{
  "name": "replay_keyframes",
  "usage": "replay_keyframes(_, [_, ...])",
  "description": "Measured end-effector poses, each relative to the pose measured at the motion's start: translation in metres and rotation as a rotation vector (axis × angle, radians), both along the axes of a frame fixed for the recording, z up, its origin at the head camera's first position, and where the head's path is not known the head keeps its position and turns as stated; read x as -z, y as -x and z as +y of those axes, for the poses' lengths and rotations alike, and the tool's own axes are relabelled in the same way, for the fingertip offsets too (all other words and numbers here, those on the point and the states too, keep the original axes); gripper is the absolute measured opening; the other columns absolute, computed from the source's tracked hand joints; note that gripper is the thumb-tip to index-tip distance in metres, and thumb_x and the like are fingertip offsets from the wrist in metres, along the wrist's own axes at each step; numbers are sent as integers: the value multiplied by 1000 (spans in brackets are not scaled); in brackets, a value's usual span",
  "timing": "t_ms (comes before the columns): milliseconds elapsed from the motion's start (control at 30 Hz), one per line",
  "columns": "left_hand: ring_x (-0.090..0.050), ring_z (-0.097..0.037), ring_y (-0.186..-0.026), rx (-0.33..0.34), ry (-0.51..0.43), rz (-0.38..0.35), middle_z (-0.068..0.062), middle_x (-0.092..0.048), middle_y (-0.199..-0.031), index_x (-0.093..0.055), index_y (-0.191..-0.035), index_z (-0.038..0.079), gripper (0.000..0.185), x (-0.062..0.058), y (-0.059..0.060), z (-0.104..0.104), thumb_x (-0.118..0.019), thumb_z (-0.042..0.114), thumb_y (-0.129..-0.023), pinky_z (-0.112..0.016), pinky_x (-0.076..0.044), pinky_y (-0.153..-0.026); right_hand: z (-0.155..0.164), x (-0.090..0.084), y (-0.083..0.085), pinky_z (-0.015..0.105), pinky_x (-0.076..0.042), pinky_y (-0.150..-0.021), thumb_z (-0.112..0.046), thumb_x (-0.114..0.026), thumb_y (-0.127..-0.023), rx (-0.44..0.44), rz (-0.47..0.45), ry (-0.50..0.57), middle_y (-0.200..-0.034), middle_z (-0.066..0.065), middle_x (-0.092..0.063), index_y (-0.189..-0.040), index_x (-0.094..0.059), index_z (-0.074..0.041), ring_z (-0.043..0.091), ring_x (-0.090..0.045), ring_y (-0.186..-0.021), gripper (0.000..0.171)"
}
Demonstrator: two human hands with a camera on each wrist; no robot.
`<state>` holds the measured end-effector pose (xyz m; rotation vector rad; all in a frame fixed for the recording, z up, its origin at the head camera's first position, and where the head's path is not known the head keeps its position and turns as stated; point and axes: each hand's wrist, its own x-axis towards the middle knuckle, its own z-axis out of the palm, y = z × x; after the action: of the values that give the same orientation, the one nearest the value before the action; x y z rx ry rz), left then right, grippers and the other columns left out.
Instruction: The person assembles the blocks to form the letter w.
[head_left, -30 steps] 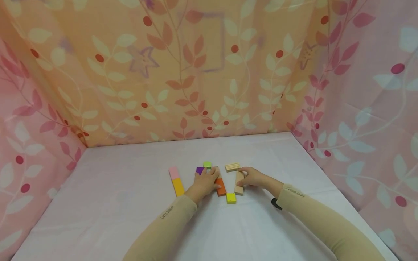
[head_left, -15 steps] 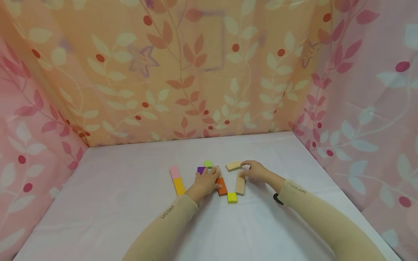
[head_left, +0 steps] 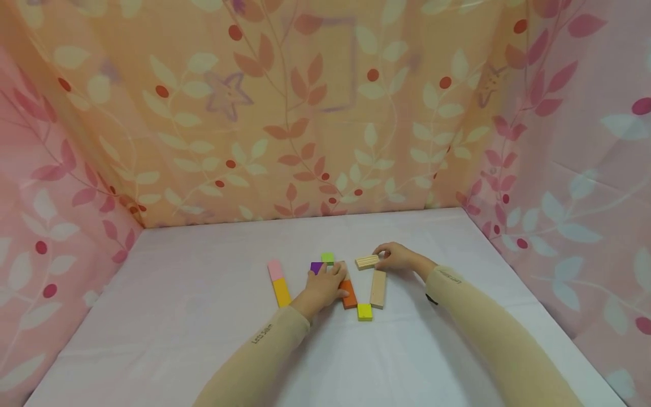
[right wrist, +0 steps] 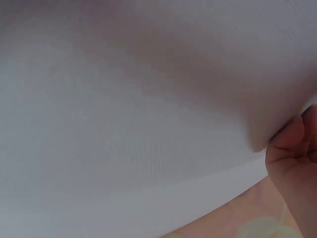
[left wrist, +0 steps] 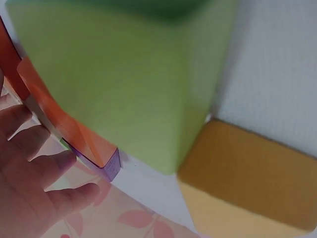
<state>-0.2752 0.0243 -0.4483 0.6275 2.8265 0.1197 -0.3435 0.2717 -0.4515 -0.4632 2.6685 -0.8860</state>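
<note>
White counter seen close up, with fingers at the right edge

Nearly the whole right wrist view is filled by the white cloth surface of the counter (right wrist: 138, 114), seen blurred and at close range, with a soft shadow across its upper part. At the right edge, part of the right hand (right wrist: 296, 168) is seen, its fingers (right wrist: 287, 146) bent toward the cloth. Along the bottom edge, a strip of pink leaf-patterned fabric (right wrist: 237, 220) is visible. What the fingers hold cannot be told.

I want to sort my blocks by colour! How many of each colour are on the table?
Plain wooden blocks: 2
Pink flat block: 1
Orange-yellow flat block: 1
Purple block: 1
Green cube: 1
Orange long block: 1
Yellow cube: 1
Total: 8
</note>
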Motion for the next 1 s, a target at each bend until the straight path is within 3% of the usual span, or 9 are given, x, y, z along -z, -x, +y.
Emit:
replay_keyframes(133, [-26, -31, -143, 11, 18, 17, 0, -32, -157, -36, -151, 22, 67, 2, -1, 1, -53, 51, -93, -60, -28, -109, 5, -2, 0, 28, -44, -67, -15, -72, -88, 54, -50, 100, -91, 10, -58, -117, -59, 5, 16, -53, -79, 38])
replay_keyframes(267, [-25, -33, -144, 19, 42, 43, 0, -33, -156, -38, -151, 22, 67, 2, -1, 2, -54, 52, -93, -59, -28, -108, 13, -6, 0, 30, -54, -70, -8, -66, -92, 171, -168, 342, -104, 18, -64, -125, -50, 11, 17, -63, -83, 42])
replay_keyframes(367, [-23, -34, -144, 20, 53, 52, 0, -33, -156, -39, -150, 23, 67, 1, -1, 2, -54, 52, -92, -59, -28, -109, 19, -7, 0, 30, -54, -72, -5, -59, -96, 229, -220, 478, -104, 15, -63, -134, -43, 13, 15, -62, -84, 45])
replay_keyframes(433, [-22, -34, -144, 20, 53, 50, 0, -33, -156, -40, -150, 23, 66, 1, -1, 1, -54, 52, -92, -59, -27, -109, 21, -8, 0, 28, -53, -72, -5, -53, -98, 252, -235, 514, -101, 10, -60, -140, -41, 10, 13, -59, -83, 46])
replay_keyframes(533, [-21, -34, -145, 19, 48, 47, 0, -32, -157, -40, -150, 23, 66, 1, -1, 1, -54, 52, -93, -59, -26, -110, 21, -8, -1, 28, -48, -67, -7, -47, -102, 273, -251, 511, -95, 5, -56, -144, -38, 7, 14, -54, -78, 46])
replay_keyframes(667, [-22, -35, -144, 18, 44, 44, 0, -33, -156, -40, -150, 23, 66, 0, -1, 0, -54, 51, -92, -59, -26, -110, 16, -7, -1, 27, -44, -64, -7, -45, -102, 258, -221, 405, -93, 6, -56, -140, -41, 10, 14, -51, -75, 42])
replay_keyframes(833, [-22, -36, -144, 20, 46, 45, 0, -33, -156, -41, -149, 23, 65, 0, -2, 0, -55, 51, -92, -59, -26, -110, 11, -7, 0, 26, -44, -65, -8, -53, -98, 223, -150, 246, -96, 11, -57, -130, -49, 13, 13, -49, -74, 39])
replay_keyframes(1000, [-21, -37, -144, 25, 37, 39, -1, -33, -156, -41, -149, 21, 66, -2, -2, -1, -56, 50, -92, -60, -25, -110, 9, -2, 1, 30, -47, -71, -8, -64, -91, 233, -111, 181, -104, 20, -56, -125, -53, 13, 19, -52, -82, 41])
